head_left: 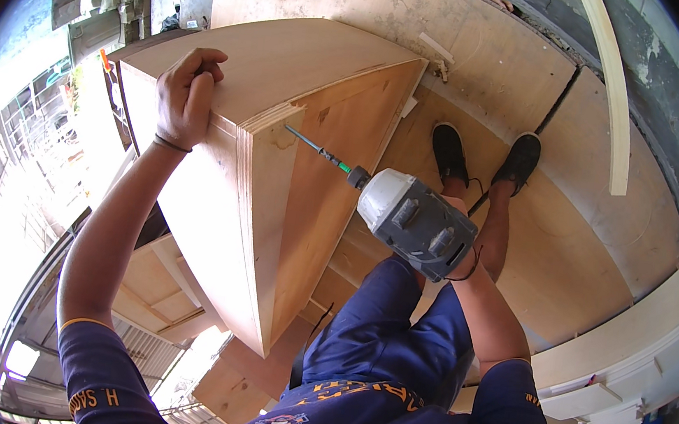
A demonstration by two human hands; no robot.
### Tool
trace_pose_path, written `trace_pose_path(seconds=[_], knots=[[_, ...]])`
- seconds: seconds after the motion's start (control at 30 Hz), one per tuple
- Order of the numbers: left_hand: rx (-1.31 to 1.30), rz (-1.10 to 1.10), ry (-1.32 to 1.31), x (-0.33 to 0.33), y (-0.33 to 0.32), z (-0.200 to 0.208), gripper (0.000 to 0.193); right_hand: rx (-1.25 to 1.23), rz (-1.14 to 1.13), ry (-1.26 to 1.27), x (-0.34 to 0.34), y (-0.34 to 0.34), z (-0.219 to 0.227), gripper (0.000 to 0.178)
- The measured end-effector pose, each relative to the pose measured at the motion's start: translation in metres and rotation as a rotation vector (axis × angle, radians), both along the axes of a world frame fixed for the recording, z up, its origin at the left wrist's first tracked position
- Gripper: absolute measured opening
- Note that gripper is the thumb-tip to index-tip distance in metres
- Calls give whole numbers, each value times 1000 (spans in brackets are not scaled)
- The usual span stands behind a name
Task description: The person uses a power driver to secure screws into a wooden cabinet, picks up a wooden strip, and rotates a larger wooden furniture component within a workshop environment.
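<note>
A plywood cabinet (pixel 200 197) with an open side stands to my left. On its top corner rests my left hand (pixel 186 101), fingers curled in closed; what they hold, if anything, is hidden. My right hand (pixel 463 262) is wrapped round the handle of a grey and black cordless drill (pixel 417 220), whose body covers most of the fingers. A long thin driver bit (pixel 317 148) points left from the drill. Its tip is at the upper end of the cabinet's layered plywood edge strip (pixel 273 147); I cannot tell whether it touches.
Plywood sheets (pixel 596 214) cover the floor under my feet, with a dark gap between two of them. A long pale wood strip (pixel 613 100) lies at the far right. Stacked boards (pixel 630 358) stand at the lower right. Small scraps (pixel 438 48) lie behind the cabinet.
</note>
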State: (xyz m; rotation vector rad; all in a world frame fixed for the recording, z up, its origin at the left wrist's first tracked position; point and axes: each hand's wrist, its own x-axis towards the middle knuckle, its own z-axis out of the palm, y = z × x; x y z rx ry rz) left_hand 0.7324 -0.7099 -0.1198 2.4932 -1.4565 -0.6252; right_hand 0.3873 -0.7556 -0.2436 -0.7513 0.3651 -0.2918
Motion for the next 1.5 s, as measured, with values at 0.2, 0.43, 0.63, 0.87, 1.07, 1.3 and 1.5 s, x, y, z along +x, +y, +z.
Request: trace_pose_path(seconds=[0.2,0.43,0.63,0.87,1.07,1.3,1.5], knots=[[15,-19,-30,-2,-3,1,28,-13,6,-18,0,-4,-2,49],[79,21,-20,-4,-4,3,33,101,-30,-38,1,-4,-3,49],[80,16,-19,-2,-2,2,33,116,-1,-22,0,-8,-1,44],[80,19,-4,-2,-3,3,33,76,22,-26,1,-9,-4,44],[91,5,-16,-2,-3,4,33,36,52,-11,1,-12,-3,45],[69,-7,-29,-4,-5,4,31,-34,48,-42,0,-9,-8,47],[61,-13,-29,-4,-6,4,29,111,74,-19,-2,-6,-7,50]])
